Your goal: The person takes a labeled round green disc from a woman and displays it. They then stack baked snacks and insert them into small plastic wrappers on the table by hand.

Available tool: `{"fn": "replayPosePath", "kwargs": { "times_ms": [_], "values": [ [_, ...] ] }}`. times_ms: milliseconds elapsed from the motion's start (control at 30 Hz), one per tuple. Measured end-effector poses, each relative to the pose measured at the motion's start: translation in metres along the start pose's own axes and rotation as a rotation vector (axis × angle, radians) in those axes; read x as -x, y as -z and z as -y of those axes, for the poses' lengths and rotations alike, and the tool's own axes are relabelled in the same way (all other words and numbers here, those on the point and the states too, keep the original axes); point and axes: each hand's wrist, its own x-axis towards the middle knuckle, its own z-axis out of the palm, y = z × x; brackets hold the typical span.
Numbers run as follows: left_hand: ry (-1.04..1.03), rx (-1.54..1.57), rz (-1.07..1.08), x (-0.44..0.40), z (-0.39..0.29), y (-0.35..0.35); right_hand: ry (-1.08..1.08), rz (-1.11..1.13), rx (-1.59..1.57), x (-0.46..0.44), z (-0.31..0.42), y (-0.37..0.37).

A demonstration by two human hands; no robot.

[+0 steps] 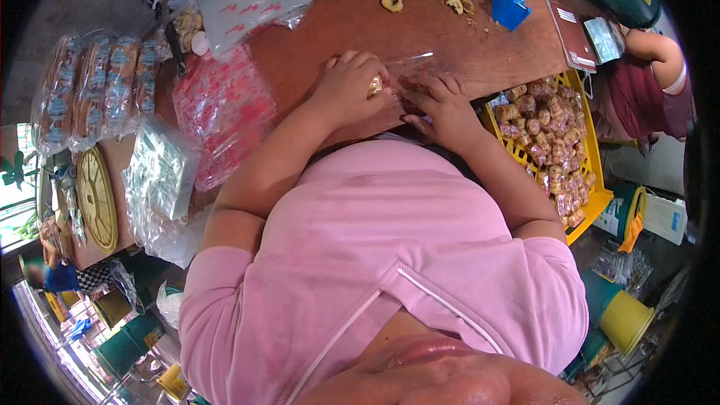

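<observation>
one small yellowish bundle (375,88) sits by the left hand (351,88), whose fingers curl over it; cannot tell whether they pinch. right hand (441,109) loosely spread, fingers bent onto clear film (412,65) near the edge of the table (330,19). handling, as judged: steady the bundle with the left fingertips, draw the film snug with the right, smooth out creases, press lightly to avoid crushing.

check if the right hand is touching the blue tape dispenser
Apart. The head view shows a plain stretch of brown tabletop between the right hand and the blue tape dispenser.
</observation>
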Motion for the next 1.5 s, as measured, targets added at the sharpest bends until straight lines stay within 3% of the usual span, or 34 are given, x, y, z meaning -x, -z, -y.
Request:
{"fn": "replayPosePath", "kwargs": {
  "times_ms": [100, 300, 500, 700, 1100, 1300, 1400, 1500],
  "values": [
    [-0.015, 0.021, 0.039, 0.0, -0.001, 0.006, -0.043, 0.038, 0.098, 0.005, 0.011, 0.005],
    [-0.03, 0.02, 0.046, 0.001, 0.001, 0.004, 0.129, 0.046, 0.113, 0.016, -0.006, -0.007],
    [-0.047, -0.045, 0.109, -0.001, -0.002, 0.008, 0.012, 0.127, -0.117, -0.033, 0.009, 0.037],
    [-0.041, -0.132, 0.077, 0.0, -0.008, 0.007, -0.187, 0.075, -0.358, -0.046, -0.04, -0.021],
    [-0.131, -0.053, -0.026, 0.004, -0.002, -0.001, 0.002, 0.188, -0.102, -0.082, -0.051, -0.028],
    [-0.11, -0.041, -0.006, 0.004, 0.0, -0.003, -0.047, 0.301, -0.184, -0.088, -0.052, -0.015],
    [-0.094, -0.049, -0.021, 0.005, 0.0, -0.004, 0.034, 0.062, -0.214, -0.078, -0.049, -0.005],
    [-0.106, -0.037, -0.029, 0.004, 0.003, -0.009, 0.022, 0.089, -0.062, -0.064, -0.076, -0.027]
  ]
}}
